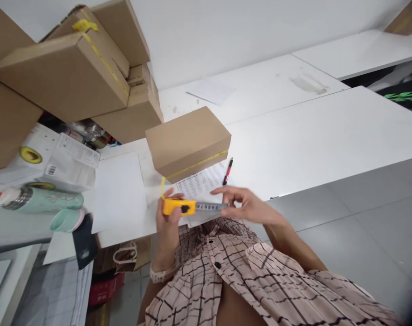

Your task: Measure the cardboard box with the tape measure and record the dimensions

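Tape measure (170,207) in curled left hand (168,228); right hand (249,207) pinches blade (208,207).

Office-like workroom: stacked cardboard boxes (66,74), white tables (294,136)

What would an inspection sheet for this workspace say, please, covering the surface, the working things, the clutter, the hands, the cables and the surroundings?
Surface: smooth white tabletop, with greyish marks on its far part.
Working things: yellow plastic tape measure, its numbered metal blade partly out; closed brown cardboard box just beyond; white printed paper sheet and slim red-and-black pen near it.
Clutter: stacked brown cardboard boxes, mint-green bottle and blank white paper, all on the left.
Hands: left hand holds the tape measure; right hand is at the blade's outer end, grip unclear.
Cables: nothing seen.
Surroundings: plain white wall, grey tiled floor.
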Motion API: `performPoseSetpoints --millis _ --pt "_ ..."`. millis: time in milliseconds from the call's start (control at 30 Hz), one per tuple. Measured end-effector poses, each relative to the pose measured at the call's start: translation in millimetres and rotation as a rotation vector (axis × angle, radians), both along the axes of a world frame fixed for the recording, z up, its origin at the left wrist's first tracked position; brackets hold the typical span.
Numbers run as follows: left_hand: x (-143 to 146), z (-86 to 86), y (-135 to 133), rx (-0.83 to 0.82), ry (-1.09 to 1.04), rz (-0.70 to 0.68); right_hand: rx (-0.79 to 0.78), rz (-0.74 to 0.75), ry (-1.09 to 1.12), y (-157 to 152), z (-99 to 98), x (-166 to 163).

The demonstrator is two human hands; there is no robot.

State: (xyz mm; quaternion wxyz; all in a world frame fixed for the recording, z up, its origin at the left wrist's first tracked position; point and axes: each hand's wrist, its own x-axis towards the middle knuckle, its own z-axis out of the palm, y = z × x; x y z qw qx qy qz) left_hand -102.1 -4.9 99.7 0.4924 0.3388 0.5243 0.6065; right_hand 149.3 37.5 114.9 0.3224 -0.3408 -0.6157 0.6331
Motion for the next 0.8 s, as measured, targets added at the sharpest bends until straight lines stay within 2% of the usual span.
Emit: performPoseSetpoints --millis 67,167,200,300,400,467,567,733,800 --pt "-29.5 15.0 23.2 0.107 0.011 0.194 0.108 -0.133 0.081 29.0 16.7 21.3" --pt "-82.8 36.3 67.3 0.309 0.035 0.42 0.257 -0.476 0.143 92.6 37.6 44.4" --pt "-99.1 41.1 82.3 0.324 0.044 0.487 0.282 -0.559 0.16 117.1 40.9 47.2" --pt "-133.0 45.7 120.4 0.182 0.083 0.587 0.268 -0.66 0.151 186.0 37.1 40.0" --pt "-144.0 40.6 141.5 0.105 0.075 0.612 0.223 -0.701 0.047 227.1 21.6 20.6" --pt "-143.7 37.2 147.3 0.115 0.072 0.618 0.231 -0.71 -0.019 235.2 11.8 8.8" --pt "-136.7 36.3 151.0 0.144 0.095 0.583 0.208 -0.662 -0.076 230.5 1.5 -1.8" --pt "-111.0 38.6 158.3 0.151 0.106 0.443 -0.059 -0.529 0.031 222.3 -8.9 -3.8" --pt "-99.8 38.2 160.4 0.146 0.1 0.408 -0.117 -0.498 0.052 221.6 -11.1 -1.8"
